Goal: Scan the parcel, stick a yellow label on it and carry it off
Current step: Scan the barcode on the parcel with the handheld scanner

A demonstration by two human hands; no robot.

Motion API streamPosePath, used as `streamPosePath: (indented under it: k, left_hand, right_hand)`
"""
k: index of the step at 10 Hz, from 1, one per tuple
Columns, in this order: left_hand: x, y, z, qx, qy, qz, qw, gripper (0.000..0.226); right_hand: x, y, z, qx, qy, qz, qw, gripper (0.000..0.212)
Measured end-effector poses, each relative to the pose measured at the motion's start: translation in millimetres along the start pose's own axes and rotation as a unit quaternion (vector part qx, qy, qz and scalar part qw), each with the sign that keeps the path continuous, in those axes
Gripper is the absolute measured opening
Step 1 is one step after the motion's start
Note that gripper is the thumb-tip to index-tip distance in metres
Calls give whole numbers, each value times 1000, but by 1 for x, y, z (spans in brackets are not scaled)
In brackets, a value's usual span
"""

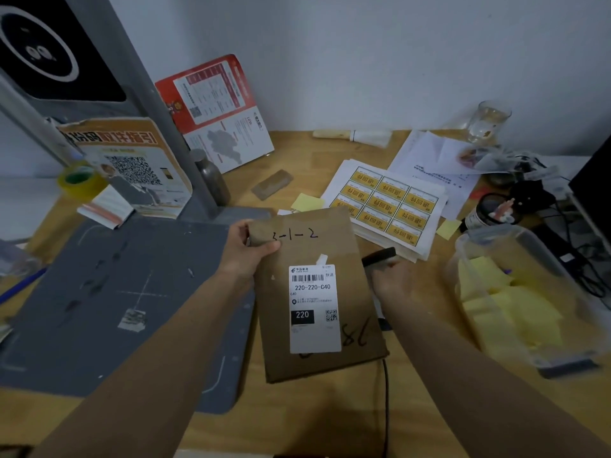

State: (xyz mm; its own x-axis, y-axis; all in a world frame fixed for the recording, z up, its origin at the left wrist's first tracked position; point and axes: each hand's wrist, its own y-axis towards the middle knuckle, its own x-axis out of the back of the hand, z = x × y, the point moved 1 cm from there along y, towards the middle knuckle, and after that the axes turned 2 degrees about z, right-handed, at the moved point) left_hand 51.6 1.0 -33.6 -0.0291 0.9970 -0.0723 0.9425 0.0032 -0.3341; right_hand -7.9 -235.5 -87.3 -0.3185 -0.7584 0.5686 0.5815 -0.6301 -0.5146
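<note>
A flat brown cardboard parcel (317, 256) with a white barcode label (314, 309) and handwritten numbers is held above the wooden desk. My left hand (246, 249) grips its far left corner, thumb on top. My right hand (391, 279) is at the parcel's right edge, partly behind it, and holds a black handheld scanner (380, 256) whose cable (385, 401) runs down toward me. A sheet of yellow labels (386, 201) lies on a paper stack just beyond the parcel.
A grey scanning mat (115, 302) with a stand post (158, 104) fills the left. A clear plastic tub (515, 292) of yellow notes sits at the right. Papers, a glass (489, 122), cables, a tape roll (79, 180) and leaflets crowd the back.
</note>
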Motion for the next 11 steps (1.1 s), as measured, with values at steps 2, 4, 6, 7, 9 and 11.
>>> streamPosePath:
  k: [2,4,6,7,9,11]
  left_hand:
    - [4,0,2,-11,7,-10,1000,49]
    - [4,0,1,-19,20,-2,1000,49]
    - [6,3,-2,-14,19,0,1000,47]
    - [5,2,-4,-9,29,-7,1000,49]
    - [3,2,-5,7,33,-16,999,51]
    - [-4,3,-10,11,34,-12,999,51]
  right_hand:
    - [-14,0,-23,-16,-81,72,994,42]
    - [-12,-9,-24,1,66,130,989,49]
    - [35,-25,29,81,114,107,984,36]
    - [67,-65,60,157,180,182,954,14]
    - [83,-137,48,184,125,302,927,25]
    - [89,-150,36,151,100,333,925,25]
